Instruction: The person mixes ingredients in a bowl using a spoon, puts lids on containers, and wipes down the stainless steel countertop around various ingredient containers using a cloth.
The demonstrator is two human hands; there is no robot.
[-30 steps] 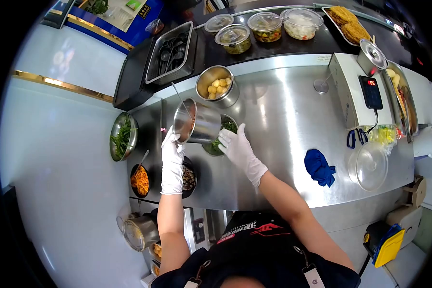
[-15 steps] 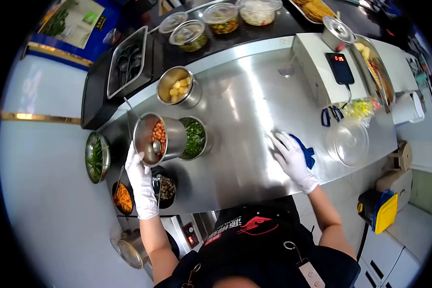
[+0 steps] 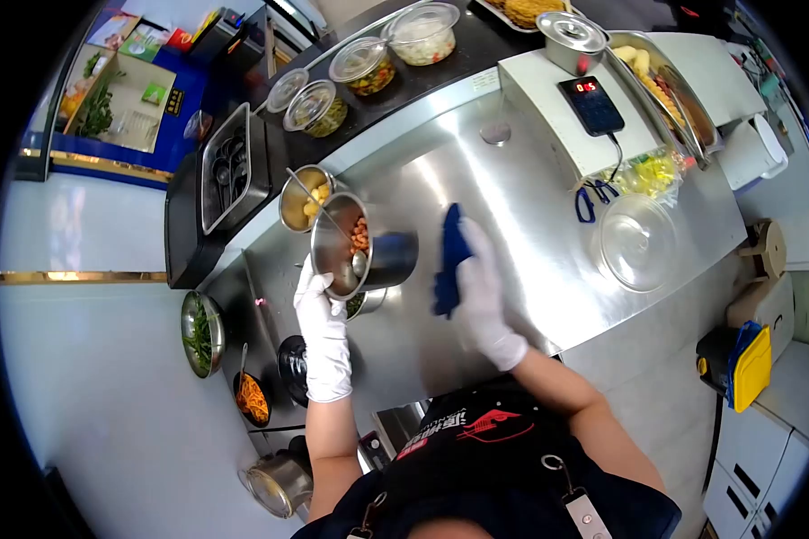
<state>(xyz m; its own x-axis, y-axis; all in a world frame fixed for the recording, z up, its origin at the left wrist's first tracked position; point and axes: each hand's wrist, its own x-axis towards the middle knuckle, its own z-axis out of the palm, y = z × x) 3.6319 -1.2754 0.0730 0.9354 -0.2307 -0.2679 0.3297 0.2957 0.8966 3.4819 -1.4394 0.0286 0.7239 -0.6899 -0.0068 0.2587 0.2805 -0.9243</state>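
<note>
Over the steel counter (image 3: 548,287), hands (image 3: 322,319) (image 3: 484,305) hold a pot (image 3: 391,251) and blue cloth (image 3: 449,265).

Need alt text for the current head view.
Gloved left hand holds a tilted steel pot of reddish pieces with a ladle inside, while the gloved right hand grips a blue cloth above or on a steel counter. Greens and orange shreds sit at left; a clear-lidded tub stands beyond.

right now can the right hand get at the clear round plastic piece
Probably yes: only bare steel counter shows between the right hand and the clear round plastic piece, but that hand would likely need to drop the blue cloth first.
</note>
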